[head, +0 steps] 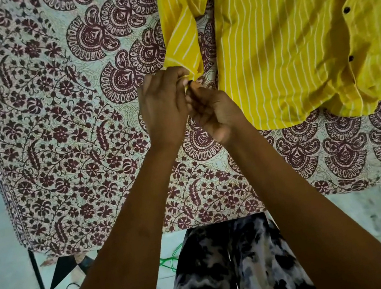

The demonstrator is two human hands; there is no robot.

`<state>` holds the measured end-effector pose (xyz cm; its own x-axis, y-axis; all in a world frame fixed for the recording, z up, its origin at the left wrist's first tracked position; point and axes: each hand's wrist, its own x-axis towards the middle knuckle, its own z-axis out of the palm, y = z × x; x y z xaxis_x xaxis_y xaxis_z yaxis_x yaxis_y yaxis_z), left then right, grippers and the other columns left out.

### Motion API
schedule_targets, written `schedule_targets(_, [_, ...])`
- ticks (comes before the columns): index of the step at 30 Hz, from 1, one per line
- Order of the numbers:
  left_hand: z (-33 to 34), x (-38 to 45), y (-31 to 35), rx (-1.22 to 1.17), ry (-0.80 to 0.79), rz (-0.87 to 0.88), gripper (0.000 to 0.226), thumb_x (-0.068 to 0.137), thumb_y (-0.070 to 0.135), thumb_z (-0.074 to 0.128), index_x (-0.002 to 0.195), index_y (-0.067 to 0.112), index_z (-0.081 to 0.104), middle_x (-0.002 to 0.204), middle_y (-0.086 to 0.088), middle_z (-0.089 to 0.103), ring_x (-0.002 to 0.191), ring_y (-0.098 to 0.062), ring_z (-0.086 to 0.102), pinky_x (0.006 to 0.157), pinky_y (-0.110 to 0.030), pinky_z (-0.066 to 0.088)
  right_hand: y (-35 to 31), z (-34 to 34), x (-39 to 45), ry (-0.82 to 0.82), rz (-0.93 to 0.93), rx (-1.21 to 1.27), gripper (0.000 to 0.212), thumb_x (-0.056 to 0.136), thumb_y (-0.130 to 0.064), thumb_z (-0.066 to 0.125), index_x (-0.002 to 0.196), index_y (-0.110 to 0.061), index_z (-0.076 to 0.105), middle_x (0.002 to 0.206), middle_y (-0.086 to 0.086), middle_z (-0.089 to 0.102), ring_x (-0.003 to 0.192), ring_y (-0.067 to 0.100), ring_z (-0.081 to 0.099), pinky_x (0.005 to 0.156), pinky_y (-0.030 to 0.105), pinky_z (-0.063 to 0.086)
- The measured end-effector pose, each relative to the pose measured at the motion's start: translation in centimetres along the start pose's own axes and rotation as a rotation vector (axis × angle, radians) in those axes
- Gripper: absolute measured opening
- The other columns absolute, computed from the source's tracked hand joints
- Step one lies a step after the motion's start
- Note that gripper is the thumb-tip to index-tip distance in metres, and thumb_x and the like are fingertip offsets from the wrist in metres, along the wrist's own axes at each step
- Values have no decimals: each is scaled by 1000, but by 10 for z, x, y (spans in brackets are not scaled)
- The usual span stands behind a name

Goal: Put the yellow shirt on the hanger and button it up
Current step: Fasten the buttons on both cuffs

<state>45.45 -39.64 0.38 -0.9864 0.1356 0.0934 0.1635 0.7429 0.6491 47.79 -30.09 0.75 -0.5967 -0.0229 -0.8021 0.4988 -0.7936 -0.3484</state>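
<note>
I am looking down on the yellow shirt [280, 37], which lies flat on the patterned cloth [55, 115] covering the desk, its black-buttoned placket [348, 19] running straight away from me along the shirt's far side from my hands. One sleeve [181, 45] reaches down from the shirt's shoulder toward me, its long axis nearly parallel to the placket, and it ends at the cuff [193, 79], just beside the shirt's body. Both hands meet on that cuff: the left hand [166, 108] is curled with its fingers closed over the cuff edge, and the right hand [214, 113] is pinched tight against it from the shirt side, something small and dark between the fingertips, probably the cuff button, though the knuckles hide it. The right hand lies nearer the shirt body, so it would reach the placket first. No hanger shows in this view.
</note>
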Motion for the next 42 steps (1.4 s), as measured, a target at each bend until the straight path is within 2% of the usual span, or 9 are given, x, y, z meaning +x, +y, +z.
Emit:
schedule_targets(5, [-17,3,-14,-234,-38,-412,59,81,46,64,129,15,47,126,-9,52,113,-19,51,88,-20,42,3,-2,-1,-4,-7,40,17,95,-11,45,81,-9,56,54,-4,61,53,6,58,53,15,50])
schedule_targets(8, [-23,-1,-7,-667,-254,-783,40,90,30,58,125,12,49,108,-2,61,91,-9,61,80,-24,52,6,-1,-1,-28,-19,-48,21,96,-10,40,82,-11,55,54,-5,61,56,7,56,51,15,48])
schedule_targets(17, [-34,-11,-19,-254,-208,-165,20,79,8,52,81,11,71,93,2,55,83,9,49,74,1,36,8,2,3,52,-58,-152,38,94,-40,43,108,-8,59,94,10,68,72,16,63,61,25,52])
schedule_targets(20, [-37,-10,-21,-426,-105,-463,19,77,31,50,79,19,65,93,-1,61,84,-7,59,78,-18,49,16,9,7,117,-132,-269,24,88,-1,48,66,-7,53,54,4,53,48,13,48,59,26,53])
schedule_targets(23, [-37,-2,-27,-566,-113,-856,22,81,37,65,91,23,51,104,-3,63,94,-19,63,82,-39,55,23,14,8,65,-92,-293,21,88,1,46,73,-12,53,67,8,52,62,18,52,64,29,53])
schedule_targets(26, [-43,1,-36,-765,-248,-1068,23,85,20,65,99,19,47,103,-5,62,86,-19,62,71,-32,54,32,13,9,91,-61,-386,21,85,4,44,76,-12,55,67,7,55,60,17,53,63,30,49])
schedule_targets(30, [-50,2,-57,-421,-109,-860,26,76,10,72,74,23,49,75,1,61,69,-16,60,64,-21,50,54,6,17,250,-161,-611,27,82,4,54,66,-18,57,65,3,61,64,20,57,74,43,53])
schedule_targets(34, [-47,-1,-73,-152,-91,-726,22,74,10,72,86,16,55,88,-10,67,74,-20,60,70,-28,51,64,8,22,249,-214,-927,29,79,-4,56,57,-22,56,64,4,60,66,21,54,68,41,48])
schedule_targets(42, [-50,-4,-61,146,-127,-595,29,77,15,69,104,20,60,115,-10,57,104,-29,56,80,-39,50,25,-4,-1,222,-417,-978,23,89,-7,54,111,-5,60,84,-4,62,76,14,58,64,18,47])
